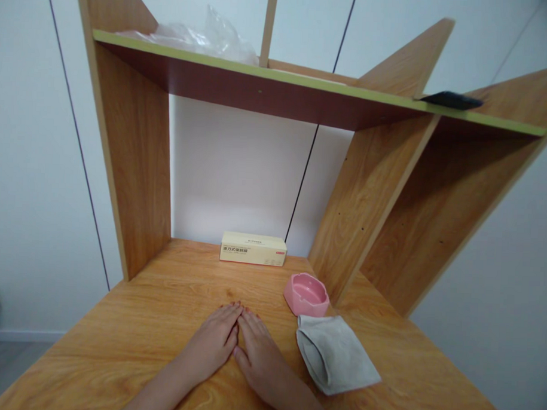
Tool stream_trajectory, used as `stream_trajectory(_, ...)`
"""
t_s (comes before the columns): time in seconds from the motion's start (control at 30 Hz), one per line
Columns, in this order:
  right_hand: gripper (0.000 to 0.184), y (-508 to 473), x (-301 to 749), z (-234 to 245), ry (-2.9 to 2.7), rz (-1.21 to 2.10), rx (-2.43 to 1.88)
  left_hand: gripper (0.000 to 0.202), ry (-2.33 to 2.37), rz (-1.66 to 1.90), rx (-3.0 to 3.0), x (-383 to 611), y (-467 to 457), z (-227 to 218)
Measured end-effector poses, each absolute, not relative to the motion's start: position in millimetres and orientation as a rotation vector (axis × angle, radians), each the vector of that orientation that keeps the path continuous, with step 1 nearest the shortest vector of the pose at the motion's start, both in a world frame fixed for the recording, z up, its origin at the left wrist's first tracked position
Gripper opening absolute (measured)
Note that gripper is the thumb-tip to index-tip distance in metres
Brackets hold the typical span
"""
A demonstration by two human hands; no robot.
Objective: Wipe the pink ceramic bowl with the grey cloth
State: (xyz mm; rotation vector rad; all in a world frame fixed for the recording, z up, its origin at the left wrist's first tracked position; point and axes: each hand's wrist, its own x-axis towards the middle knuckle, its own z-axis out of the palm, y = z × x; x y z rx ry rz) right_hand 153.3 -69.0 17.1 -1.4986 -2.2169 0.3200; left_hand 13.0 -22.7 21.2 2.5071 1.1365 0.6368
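Observation:
My left hand (215, 340) lies palm down on the wooden desk (171, 303), fingers stretched forward. Beside it rests my right hand (259, 351), also flat, and the fingertips of both touch at the middle. Neither hand holds anything. To the right of my right hand is a folded grey cloth (340, 354). Just behind the cloth stands a pink angular ashtray (304, 296), its hollow facing up. Farther back, a long cream-coloured cling film box (253, 250) with dark print lies near the rear edge of the desk.
Upright wooden panels (134, 158) rise on both sides of the desk. A shelf with a yellow-green edge (305, 79) spans above, carrying a clear plastic bag (203, 38) at left and a flat black object (454, 100) at right. A pale wall stands behind.

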Motion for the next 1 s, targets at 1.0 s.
stream_trajectory(1.0,0.054,-68.5,154.6,14.7,-2.244,0.287,-1.509,0.045,1.156,0.619,2.525,13.2,-25.5,25.2)
